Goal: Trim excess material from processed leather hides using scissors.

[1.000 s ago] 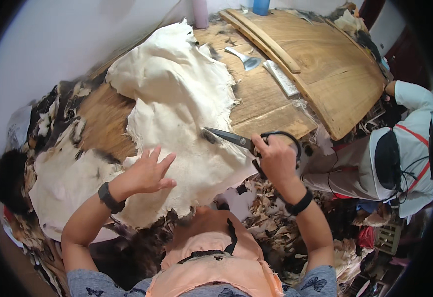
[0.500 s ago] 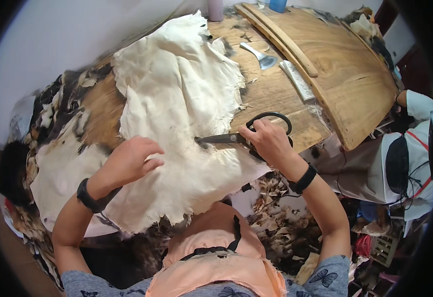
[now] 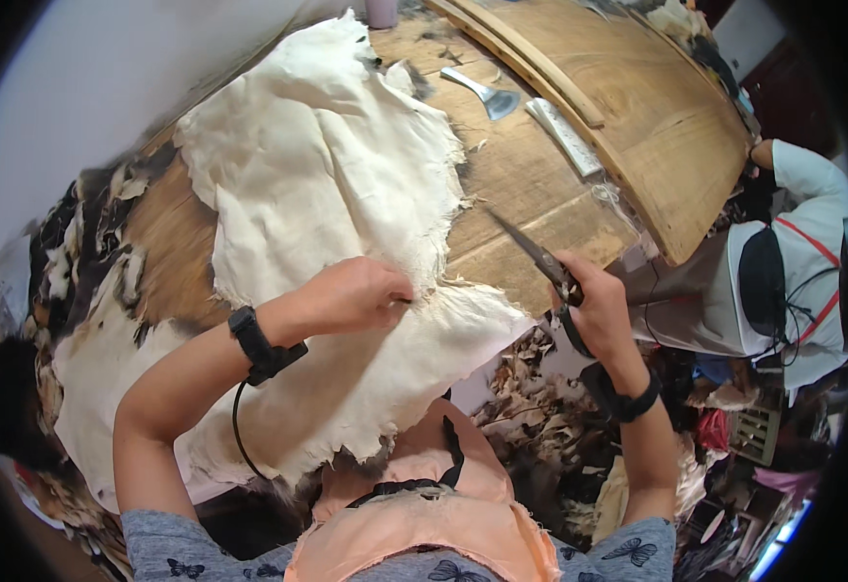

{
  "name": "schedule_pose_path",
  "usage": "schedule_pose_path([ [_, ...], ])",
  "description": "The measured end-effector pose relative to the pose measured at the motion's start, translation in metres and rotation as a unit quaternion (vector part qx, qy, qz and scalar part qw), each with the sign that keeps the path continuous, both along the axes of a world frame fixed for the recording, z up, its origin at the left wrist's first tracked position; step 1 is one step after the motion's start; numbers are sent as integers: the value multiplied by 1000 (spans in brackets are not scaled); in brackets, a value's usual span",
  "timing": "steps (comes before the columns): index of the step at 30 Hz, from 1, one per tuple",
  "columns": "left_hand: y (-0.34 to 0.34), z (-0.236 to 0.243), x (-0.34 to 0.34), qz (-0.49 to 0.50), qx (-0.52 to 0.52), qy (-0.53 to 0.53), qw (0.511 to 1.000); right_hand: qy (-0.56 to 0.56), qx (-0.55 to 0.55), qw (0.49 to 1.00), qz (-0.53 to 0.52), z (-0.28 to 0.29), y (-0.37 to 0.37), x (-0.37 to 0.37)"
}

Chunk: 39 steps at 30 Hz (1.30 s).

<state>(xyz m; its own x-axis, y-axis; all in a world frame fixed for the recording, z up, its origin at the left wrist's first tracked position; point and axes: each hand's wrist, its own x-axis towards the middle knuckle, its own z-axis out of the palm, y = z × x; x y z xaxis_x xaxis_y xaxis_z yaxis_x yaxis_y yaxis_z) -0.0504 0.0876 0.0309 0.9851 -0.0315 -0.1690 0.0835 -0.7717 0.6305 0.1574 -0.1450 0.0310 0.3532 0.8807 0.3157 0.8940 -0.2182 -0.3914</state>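
Cream hide [image 3: 317,184], ragged-edged, fills the centre; left hand [image 3: 356,296] pinches it, right hand [image 3: 594,310] grips closed scissors [image 3: 540,260].

A single head-worn fisheye view looks steeply down from above the person's chest onto the brown wooden tabletop [image 3: 540,204], close enough that both forearms rise from the lower edge and the cream-white ragged-edged hide [image 3: 317,194] fills the middle. The lens faces forward and down, bending the long curved pale wooden board [image 3: 676,116] toward the upper right rim, with dark vignette at every corner. At the right edge it catches a seated co-worker in a white garment [image 3: 802,194].
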Motion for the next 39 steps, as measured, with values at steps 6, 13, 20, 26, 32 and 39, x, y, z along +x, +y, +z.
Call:
schedule_pose_path([
  [6, 9, -12, 4, -35, 28, 54, 998, 632, -42, 769, -87, 32, 5, -63],
  [13, 10, -3, 12, -21, 46, 60, 997, 838, 92, 538, -23, -1, 33, -111],
  [20, 14, -11, 2, -12, -21, -40, 999, 835, 208, 477, -180, -37, 27, -99],
  [26, 6, 0, 6, -12, -69, -70, 995, 833, 192, 487, -180, -24, 34, -109],
  [32, 22, -2, 7, -56, 12, 15, 998, 855, 214, 446, -154, -24, 33, -113],
  [39, 24, -5, 10, -43, -4, -8, 999, 880, 240, 402, -78, -37, 65, -165],
])
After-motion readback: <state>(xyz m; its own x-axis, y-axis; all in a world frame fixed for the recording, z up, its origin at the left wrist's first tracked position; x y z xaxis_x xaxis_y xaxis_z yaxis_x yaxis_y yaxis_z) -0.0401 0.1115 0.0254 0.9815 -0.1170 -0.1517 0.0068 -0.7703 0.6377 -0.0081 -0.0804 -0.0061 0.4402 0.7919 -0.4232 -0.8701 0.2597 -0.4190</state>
